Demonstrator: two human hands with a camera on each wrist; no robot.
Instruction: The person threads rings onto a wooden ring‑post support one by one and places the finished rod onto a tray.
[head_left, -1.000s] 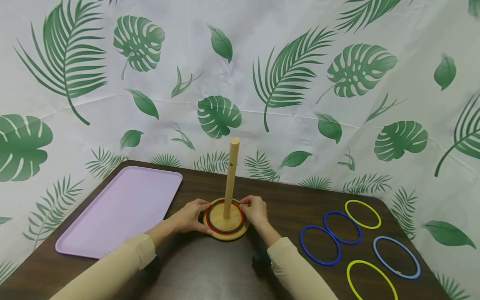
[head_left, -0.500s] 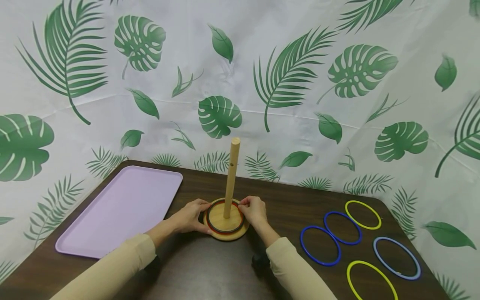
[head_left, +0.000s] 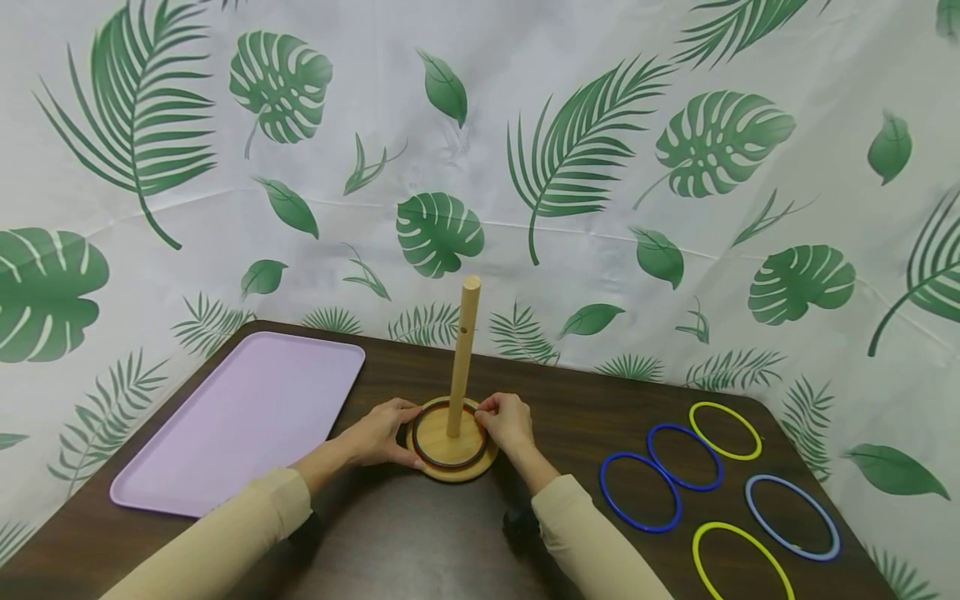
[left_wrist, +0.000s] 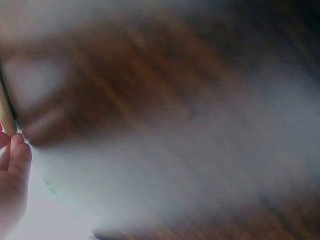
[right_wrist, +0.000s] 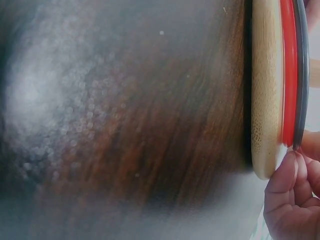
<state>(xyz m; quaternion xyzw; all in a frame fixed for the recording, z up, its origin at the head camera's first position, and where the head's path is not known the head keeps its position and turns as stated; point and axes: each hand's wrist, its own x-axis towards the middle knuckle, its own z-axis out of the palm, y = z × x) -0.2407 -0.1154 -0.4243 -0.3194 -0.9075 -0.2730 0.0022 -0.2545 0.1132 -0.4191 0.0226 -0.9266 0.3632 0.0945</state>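
Note:
A pale wooden peg (head_left: 462,358) rises from a round wooden base (head_left: 461,473) at mid-table. Around the peg, a black ring (head_left: 483,440) lies over a red ring (right_wrist: 290,75), close above the base. My right hand (head_left: 510,423) pinches the black ring's right side between thumb and fingertips; in the right wrist view those fingertips sit right at the edges of both rings. On the opposite side, my left hand (head_left: 381,433) holds the black ring's left edge, thumb near and fingers far. Only some left-hand fingers (left_wrist: 19,155) show at the left wrist view's edge.
A lilac tray (head_left: 247,417) lies on the dark table to the left. Several loose rings are spread at the right: blue rings (head_left: 602,485), yellow rings (head_left: 693,550) and a light blue ring (head_left: 750,500). A leaf-patterned cloth (head_left: 330,275) hangs behind the table.
The black ring has shifted slightly and now covers more of the red ring, whose inner edge showed more before. Both hands stay nearly still.

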